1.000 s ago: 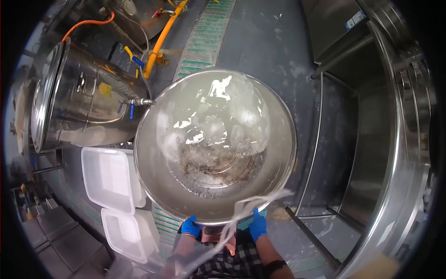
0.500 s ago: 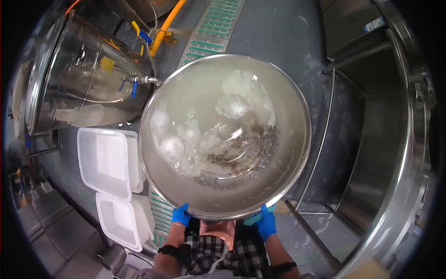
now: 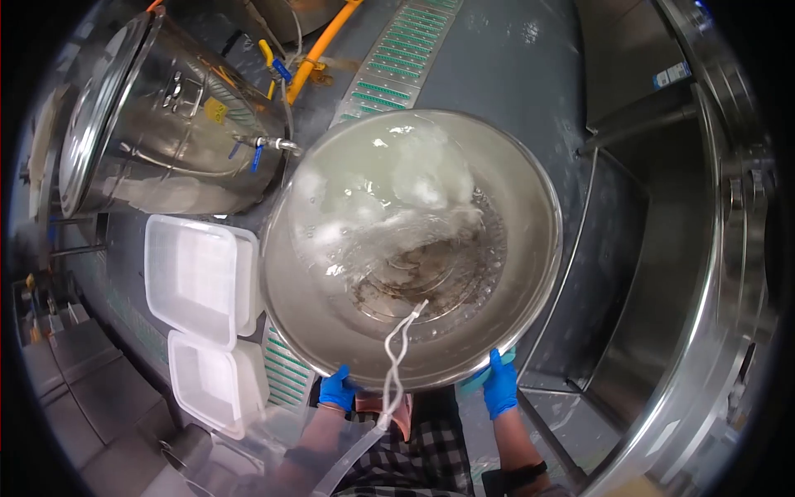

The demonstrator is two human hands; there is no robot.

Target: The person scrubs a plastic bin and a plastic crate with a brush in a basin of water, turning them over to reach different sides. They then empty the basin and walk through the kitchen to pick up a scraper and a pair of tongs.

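A large round steel basin [image 3: 530, 273] tilts away from me. Soapy water [image 3: 352, 186] with white foam gathers at its far side, and part of the wet bottom shows brownish residue [image 3: 414, 269]. My left hand [image 3: 335, 388], in a blue glove, is closed on the near rim at the left. On the near rim to the right, my right hand [image 3: 500, 385] grips too, also gloved in blue, with a flat teal piece [image 3: 475, 382] pressed between it and the basin. A twisted white cord [image 3: 396, 356] hangs close to the camera and overlaps the basin.
White plastic tubs [image 3: 199, 277] stand left of the basin. Behind them is a big steel tank [image 3: 178, 132] with a blue-handled valve [image 3: 257, 153]. A floor drain grate [image 3: 393, 62] runs beyond the basin. At the right stands a steel frame [image 3: 584, 232] beside steel equipment [image 3: 687, 207].
The basin's far side has risen less than its water has shifted: foam and water moved toward the far rim, baring more bottom. The cord has swung into view. Both hands keep their grip.
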